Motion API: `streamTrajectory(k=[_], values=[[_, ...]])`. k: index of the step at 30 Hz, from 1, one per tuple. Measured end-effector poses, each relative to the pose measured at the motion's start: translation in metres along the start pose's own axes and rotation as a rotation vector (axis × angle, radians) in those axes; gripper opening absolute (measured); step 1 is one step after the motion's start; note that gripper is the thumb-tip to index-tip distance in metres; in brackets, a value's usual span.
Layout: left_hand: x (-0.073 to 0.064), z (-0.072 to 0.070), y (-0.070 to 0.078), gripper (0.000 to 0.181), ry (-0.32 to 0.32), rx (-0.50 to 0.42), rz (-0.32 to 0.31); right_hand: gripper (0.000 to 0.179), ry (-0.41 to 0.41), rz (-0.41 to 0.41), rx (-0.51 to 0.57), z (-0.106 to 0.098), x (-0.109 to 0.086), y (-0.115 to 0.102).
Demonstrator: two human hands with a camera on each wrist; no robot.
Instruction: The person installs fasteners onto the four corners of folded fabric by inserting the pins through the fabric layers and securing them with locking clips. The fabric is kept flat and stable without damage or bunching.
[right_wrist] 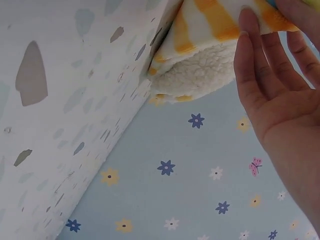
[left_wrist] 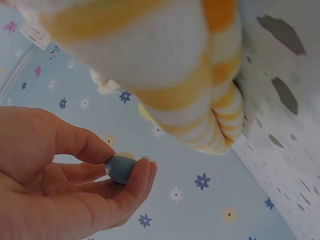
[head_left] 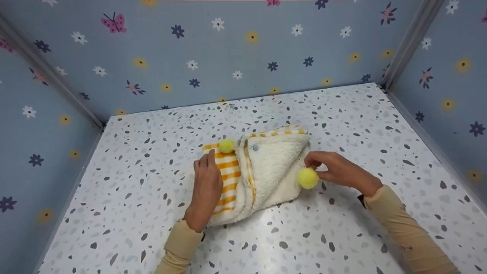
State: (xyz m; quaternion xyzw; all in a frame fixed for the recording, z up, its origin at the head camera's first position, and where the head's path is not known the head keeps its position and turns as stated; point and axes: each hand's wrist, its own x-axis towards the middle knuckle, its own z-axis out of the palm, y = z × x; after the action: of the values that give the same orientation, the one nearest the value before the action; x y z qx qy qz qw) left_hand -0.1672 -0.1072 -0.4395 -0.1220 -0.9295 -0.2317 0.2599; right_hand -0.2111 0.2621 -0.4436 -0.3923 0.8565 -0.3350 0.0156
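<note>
A folded cloth (head_left: 279, 163), yellow-and-white striped on one side and cream fleece on the other, lies in front of me. One yellow pompom (head_left: 226, 146) sits at its upper left, and a blue button-like dot (head_left: 255, 147) marks the fleece. My left hand (head_left: 207, 186) is beside the striped left part; in the left wrist view its thumb and fingers pinch a small, smooth blue-grey rounded piece (left_wrist: 120, 169). On the other side, my right hand (head_left: 335, 169) pinches the cloth's right edge by another yellow pompom (head_left: 307, 178). The right wrist view shows fingers (right_wrist: 248, 70) against the striped face.
Beneath the cloth is a white speckled tabletop (head_left: 133, 182). Blue flower-patterned panels (head_left: 213, 49) enclose it at the back and both sides, meeting at grey corner strips (head_left: 409, 42). A white tag (left_wrist: 36, 34) hangs from the cloth in the left wrist view.
</note>
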Motion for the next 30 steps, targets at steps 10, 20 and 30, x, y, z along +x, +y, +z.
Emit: streamTrajectory(k=[10,20,30], values=[[0.021,0.018,0.050,0.026,-0.040,-0.298,0.053,0.027,-0.022,0.011,-0.016,-0.001,0.000,0.000],[0.028,0.017,0.106,0.028,-0.307,-0.400,0.094,0.025,-0.022,0.002,-0.001,0.000,0.000,-0.001],[0.035,0.050,0.120,0.030,-0.452,-0.447,0.029,0.029,-0.032,-0.004,-0.020,-0.001,0.003,-0.003]])
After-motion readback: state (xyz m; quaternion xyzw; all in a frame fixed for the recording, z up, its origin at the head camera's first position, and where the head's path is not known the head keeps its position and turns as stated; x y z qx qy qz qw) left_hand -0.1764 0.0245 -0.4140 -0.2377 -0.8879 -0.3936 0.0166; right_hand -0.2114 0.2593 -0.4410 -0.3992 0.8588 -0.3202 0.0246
